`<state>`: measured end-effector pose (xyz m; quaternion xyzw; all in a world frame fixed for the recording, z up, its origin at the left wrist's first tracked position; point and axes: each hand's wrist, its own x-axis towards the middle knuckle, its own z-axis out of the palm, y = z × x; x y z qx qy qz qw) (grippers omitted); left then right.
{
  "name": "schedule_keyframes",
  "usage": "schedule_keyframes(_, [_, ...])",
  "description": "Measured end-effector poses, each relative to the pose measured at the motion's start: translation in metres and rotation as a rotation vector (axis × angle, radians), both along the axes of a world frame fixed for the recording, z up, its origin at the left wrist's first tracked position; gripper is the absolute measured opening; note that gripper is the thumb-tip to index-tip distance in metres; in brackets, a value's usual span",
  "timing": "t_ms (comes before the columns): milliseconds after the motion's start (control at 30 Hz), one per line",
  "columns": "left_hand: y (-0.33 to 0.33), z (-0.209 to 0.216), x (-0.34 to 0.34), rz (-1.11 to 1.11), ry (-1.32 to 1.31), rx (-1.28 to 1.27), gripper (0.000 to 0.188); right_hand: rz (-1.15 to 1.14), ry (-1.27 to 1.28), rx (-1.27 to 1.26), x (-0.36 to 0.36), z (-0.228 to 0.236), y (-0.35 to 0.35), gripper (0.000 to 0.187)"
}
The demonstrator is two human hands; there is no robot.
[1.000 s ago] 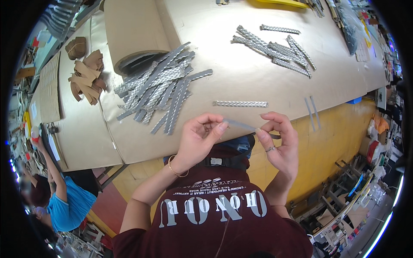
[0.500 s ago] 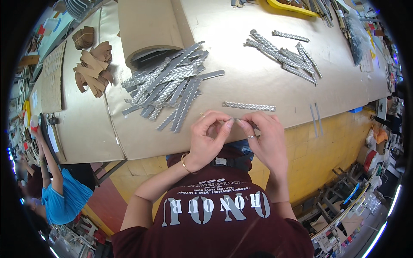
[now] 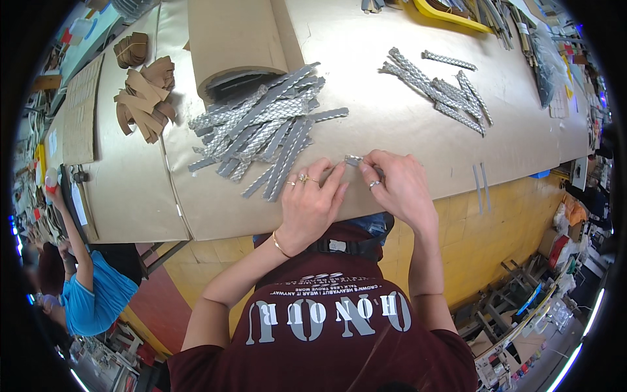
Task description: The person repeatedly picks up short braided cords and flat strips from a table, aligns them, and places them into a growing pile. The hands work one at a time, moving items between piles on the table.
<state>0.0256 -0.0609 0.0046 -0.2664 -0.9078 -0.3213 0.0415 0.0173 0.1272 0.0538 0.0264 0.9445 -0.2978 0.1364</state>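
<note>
My right hand (image 3: 400, 186) is over the table edge, its thumb and index finger closed on a short silver braided strip (image 3: 353, 160). Only the strip's left end shows, with some grey on it; the fingers hide the rest. Close by on the left is my left hand (image 3: 310, 199), palm down with its fingers bent and apart, index tip near that end. No object shows in it. Beyond the left hand lies a heap of silver braided strips with grey backing (image 3: 268, 124). A smaller group of braided strips (image 3: 444, 91) lies farther off to the right.
A large brown roll (image 3: 235, 46) stands behind the heap. Brown strips (image 3: 145, 98) and a banded brown bundle (image 3: 130, 50) lie left. Two thin grey strips (image 3: 481, 188) lie at the right table edge; a yellow tray (image 3: 450, 16) is at the back. A person in blue (image 3: 101, 294) works at left.
My hands, which were pinched together at the table edge, have come apart and moved slightly away from me. My right hand has taken hold of the braided strip that lay on the table.
</note>
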Motion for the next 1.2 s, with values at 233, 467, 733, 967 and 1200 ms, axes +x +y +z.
schedule_keyframes(233, [0.0004,0.0003,-0.0003,-0.001,0.001,0.003,0.034,-0.012,-0.012,-0.028,-0.0013,0.0003,0.0016,0.016])
schedule_keyframes(467, [-0.0005,0.0009,-0.0003,-0.009,-0.013,-0.012,0.033,-0.009,-0.010,-0.041,-0.0033,0.0007,0.0015,0.016])
schedule_keyframes(733, [-0.0001,0.0024,-0.0009,-0.006,-0.048,-0.028,0.036,-0.016,-0.022,0.001,-0.0036,-0.0001,-0.0002,0.017])
schedule_keyframes(967, [0.0021,0.0037,-0.0026,-0.022,0.031,-0.108,0.040,-0.011,-0.036,0.072,-0.0045,0.0017,-0.0026,0.016])
schedule_keyframes(1200, [0.0066,0.0073,-0.0035,-0.033,0.051,-0.192,0.041,-0.168,-0.080,-0.013,0.0044,0.0041,0.0015,0.022])
